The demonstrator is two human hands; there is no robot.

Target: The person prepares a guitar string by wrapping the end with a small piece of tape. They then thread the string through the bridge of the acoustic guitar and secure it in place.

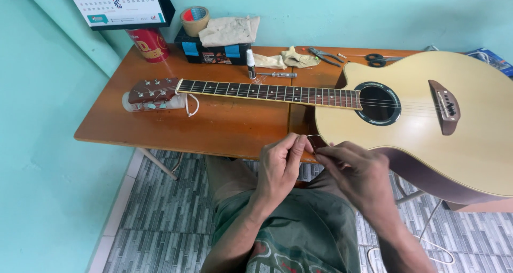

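A pale acoustic guitar [427, 139] lies face up on an orange-brown wooden table [214, 126]. Its neck [267, 91] points left and its headstock [152, 90] rests on a white padded roll. My left hand [280, 166] and my right hand [352, 171] meet at the table's front edge, just below the guitar's body. The fingertips of both pinch a small dark thing [316, 141]; it is too small to tell what it is. I sit with my lap under the table edge.
Along the back of the table are a red can [149, 43], a black box [214, 51] with a tape roll [195, 19] and cloth [230, 29] on top, a small white bottle [250, 64], a screwdriver [278, 74], pliers [326, 55] and scissors [379, 59]. A calendar [117, 3] stands at the back left.
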